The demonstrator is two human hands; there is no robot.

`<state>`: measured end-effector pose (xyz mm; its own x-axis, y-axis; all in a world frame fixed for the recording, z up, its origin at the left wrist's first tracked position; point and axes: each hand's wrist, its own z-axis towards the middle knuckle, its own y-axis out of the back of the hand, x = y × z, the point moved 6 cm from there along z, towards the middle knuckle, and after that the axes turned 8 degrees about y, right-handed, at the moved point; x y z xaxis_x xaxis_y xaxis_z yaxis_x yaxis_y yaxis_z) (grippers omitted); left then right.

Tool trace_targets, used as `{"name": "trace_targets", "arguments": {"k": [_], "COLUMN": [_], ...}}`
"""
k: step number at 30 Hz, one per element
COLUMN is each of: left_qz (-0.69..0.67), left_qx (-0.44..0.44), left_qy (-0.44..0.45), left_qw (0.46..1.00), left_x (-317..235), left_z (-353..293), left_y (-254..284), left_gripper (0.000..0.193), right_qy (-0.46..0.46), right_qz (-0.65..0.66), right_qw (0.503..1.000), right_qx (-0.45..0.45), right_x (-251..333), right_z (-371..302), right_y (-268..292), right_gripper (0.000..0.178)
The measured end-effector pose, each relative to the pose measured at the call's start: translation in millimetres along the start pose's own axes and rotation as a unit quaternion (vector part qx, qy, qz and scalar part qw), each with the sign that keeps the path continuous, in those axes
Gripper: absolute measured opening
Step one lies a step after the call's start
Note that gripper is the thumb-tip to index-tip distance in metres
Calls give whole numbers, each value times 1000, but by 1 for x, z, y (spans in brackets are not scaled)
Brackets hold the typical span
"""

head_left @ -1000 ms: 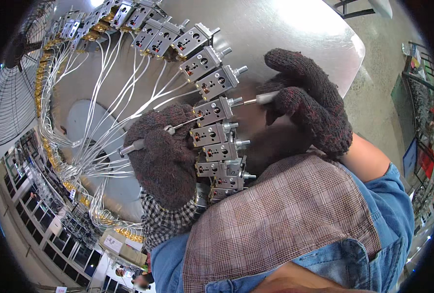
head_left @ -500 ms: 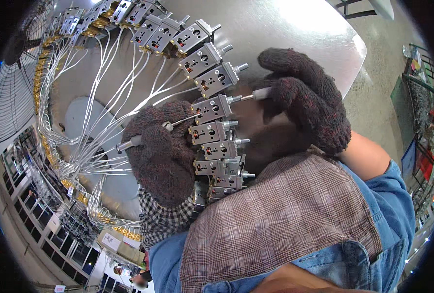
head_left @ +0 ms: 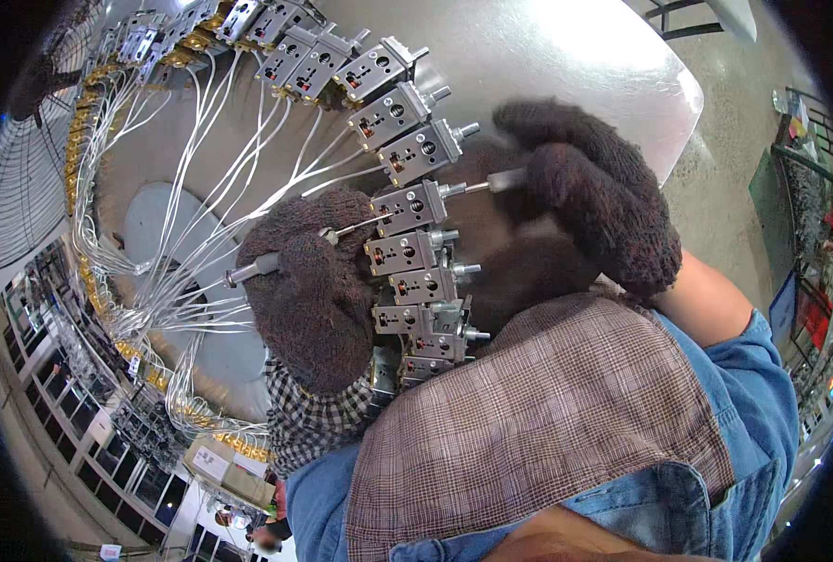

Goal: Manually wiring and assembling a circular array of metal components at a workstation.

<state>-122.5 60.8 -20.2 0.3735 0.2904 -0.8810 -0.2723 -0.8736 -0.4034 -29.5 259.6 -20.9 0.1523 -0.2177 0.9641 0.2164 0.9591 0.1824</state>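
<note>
Both my hands wear dark knitted gloves. My left hand point(head_left: 309, 290) is closed round a slim, screwdriver-like tool point(head_left: 255, 270) with a grey-silver handle; its thin metal tip meets the left face of a small metal block point(head_left: 407, 208). On the block's other side, my right hand point(head_left: 595, 192) pinches a second thin screwdriver-like tool point(head_left: 505, 180) with a grey grip. That tool's shaft lines up with the threaded stud at the block's right end. Motion blurs the right fingertips. Similar blocks with round holes, such as this one point(head_left: 402, 253), sit directly below and above.
The blocks form a curved row along the rim of a round metal table point(head_left: 126, 225). White wires point(head_left: 192, 220) fan from its middle to gold-coloured fittings point(head_left: 84, 178) on the far rim. A wire-caged fan point(head_left: 23, 187) stands left; a shiny metal surface point(head_left: 566, 56) lies beyond my right hand.
My right hand has shifted slightly, its fingers now more blurred, still on its tool. The left hand and the blocks are almost where they were.
</note>
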Motion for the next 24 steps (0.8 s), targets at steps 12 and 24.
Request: {"name": "trace_targets", "arguments": {"k": [12,24], "left_qz": [73,106], "left_qx": [31,-2], "left_qy": [26,18], "left_qw": [997,994], "left_x": [-3,-2], "left_z": [1,-3], "left_y": [-5,2], "left_gripper": [34,42], "right_qy": [-136,-189], "right_qz": [94,169], "right_qw": [986,967], "right_qx": [-36,-9], "right_x": [-17,-21], "right_z": [-1,-8], "right_y": [4,1], "right_gripper": [31,45]}}
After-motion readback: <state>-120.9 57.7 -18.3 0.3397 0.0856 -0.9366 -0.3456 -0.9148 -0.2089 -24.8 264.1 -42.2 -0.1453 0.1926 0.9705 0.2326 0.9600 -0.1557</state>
